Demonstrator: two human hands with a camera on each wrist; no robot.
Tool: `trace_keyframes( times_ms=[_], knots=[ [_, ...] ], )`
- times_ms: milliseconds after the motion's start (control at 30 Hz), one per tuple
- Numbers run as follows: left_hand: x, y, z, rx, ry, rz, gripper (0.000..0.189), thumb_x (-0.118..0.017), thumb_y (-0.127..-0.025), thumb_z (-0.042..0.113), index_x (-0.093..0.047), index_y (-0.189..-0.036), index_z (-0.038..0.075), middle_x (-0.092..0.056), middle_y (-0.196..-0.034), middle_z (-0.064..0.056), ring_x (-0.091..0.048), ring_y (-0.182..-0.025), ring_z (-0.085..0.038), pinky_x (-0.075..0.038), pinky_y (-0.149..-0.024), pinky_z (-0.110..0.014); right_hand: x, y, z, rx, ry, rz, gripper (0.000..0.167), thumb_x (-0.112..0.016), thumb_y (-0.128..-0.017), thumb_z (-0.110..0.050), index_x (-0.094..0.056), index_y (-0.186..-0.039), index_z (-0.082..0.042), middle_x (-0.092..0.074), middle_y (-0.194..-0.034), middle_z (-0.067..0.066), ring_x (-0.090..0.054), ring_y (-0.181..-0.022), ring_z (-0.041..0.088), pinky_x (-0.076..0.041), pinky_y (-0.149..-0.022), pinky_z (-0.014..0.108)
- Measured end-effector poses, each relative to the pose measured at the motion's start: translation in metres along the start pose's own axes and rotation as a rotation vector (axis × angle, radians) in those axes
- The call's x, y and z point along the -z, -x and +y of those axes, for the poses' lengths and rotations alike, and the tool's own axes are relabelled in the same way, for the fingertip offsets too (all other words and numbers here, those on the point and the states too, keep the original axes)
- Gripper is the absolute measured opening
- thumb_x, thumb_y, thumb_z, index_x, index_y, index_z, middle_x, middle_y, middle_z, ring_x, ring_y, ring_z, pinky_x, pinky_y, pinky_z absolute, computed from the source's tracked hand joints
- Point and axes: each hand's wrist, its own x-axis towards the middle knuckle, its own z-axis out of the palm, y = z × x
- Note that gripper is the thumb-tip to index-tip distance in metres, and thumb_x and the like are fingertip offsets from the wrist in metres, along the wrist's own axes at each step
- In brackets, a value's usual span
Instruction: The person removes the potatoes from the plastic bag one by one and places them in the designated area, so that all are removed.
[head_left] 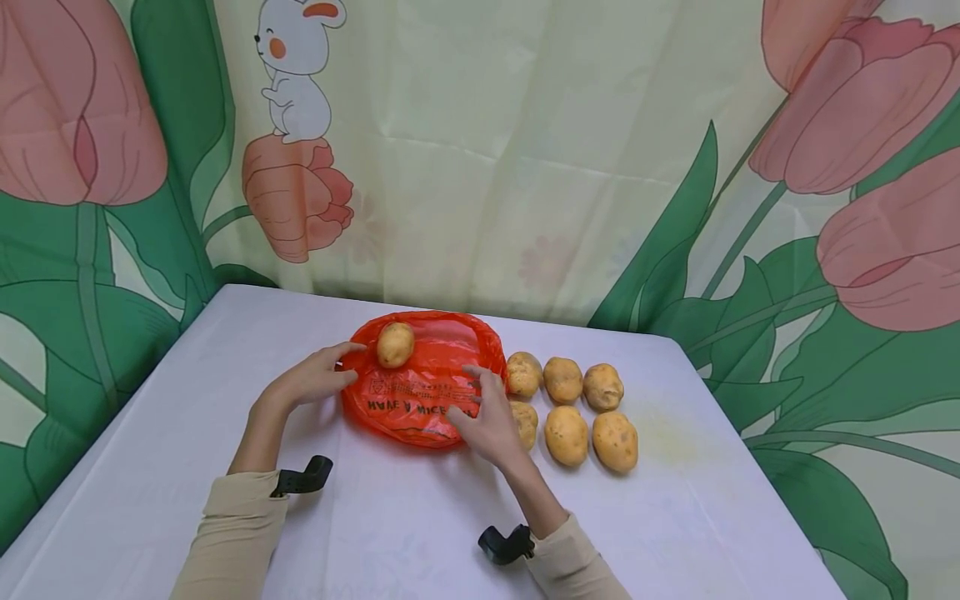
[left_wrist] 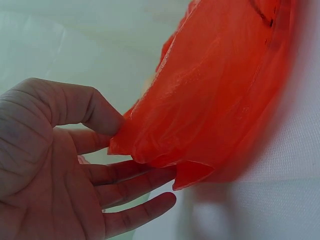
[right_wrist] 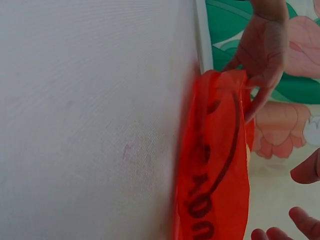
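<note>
A red plastic bag (head_left: 427,358) with dark printed lettering lies spread wide on the table. One potato (head_left: 395,345) sits within its rim, toward the far left. At the bag's left edge is my left hand (head_left: 315,379); in the left wrist view its thumb and forefinger (left_wrist: 100,142) pinch the thin red film, the other fingers stretched behind it. My right hand (head_left: 491,417) hovers over the bag's near right side, fingers spread and holding nothing. In the right wrist view its fingertips (right_wrist: 305,172) stand apart from the bag wall.
Several potatoes (head_left: 566,435) sit in two rows just right of the bag, the nearest-left one partly hidden by my right hand. A white cloth covers the table (head_left: 420,533). Behind its far edge hangs a curtain (head_left: 525,167) printed with tulips and a rabbit.
</note>
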Motion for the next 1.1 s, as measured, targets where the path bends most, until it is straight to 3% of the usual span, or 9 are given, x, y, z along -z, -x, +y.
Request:
trace_keyframes(
  times_ms=[367, 900, 1100],
  knots=[
    [0.0, 0.0, 0.0, 0.017, 0.006, -0.01, 0.058, -0.05, -0.098, 0.013, -0.038, -0.151, -0.007, -0.041, -0.152, -0.033, -0.042, -0.136, -0.049, -0.039, -0.111, -0.065, -0.008, -0.012, -0.007, 0.001, 0.012, -0.002, 0.058, -0.066, -0.088, -0.016, -0.048, -0.143, -0.013, -0.046, -0.142, 0.013, -0.053, -0.128, 0.042, -0.048, -0.104, 0.059],
    [0.0, -0.001, -0.002, 0.028, 0.012, -0.01, 0.057, -0.049, -0.099, 0.013, -0.038, -0.152, -0.006, -0.04, -0.153, -0.033, -0.041, -0.138, -0.049, -0.037, -0.112, -0.065, -0.022, -0.036, -0.017, 0.024, 0.021, -0.019, 0.061, -0.069, -0.089, -0.016, -0.047, -0.145, -0.005, -0.045, -0.146, 0.016, -0.047, -0.134, 0.038, -0.048, -0.106, 0.053],
    [-0.001, -0.002, -0.004, -0.025, -0.003, 0.011, 0.056, -0.049, -0.097, 0.011, -0.041, -0.149, -0.009, -0.044, -0.149, -0.034, -0.045, -0.135, -0.049, -0.038, -0.111, -0.064, -0.028, -0.044, -0.017, 0.027, 0.012, -0.031, 0.061, -0.071, -0.09, -0.021, -0.047, -0.144, -0.006, -0.044, -0.146, 0.018, -0.048, -0.133, 0.039, -0.048, -0.106, 0.052]
  ],
)
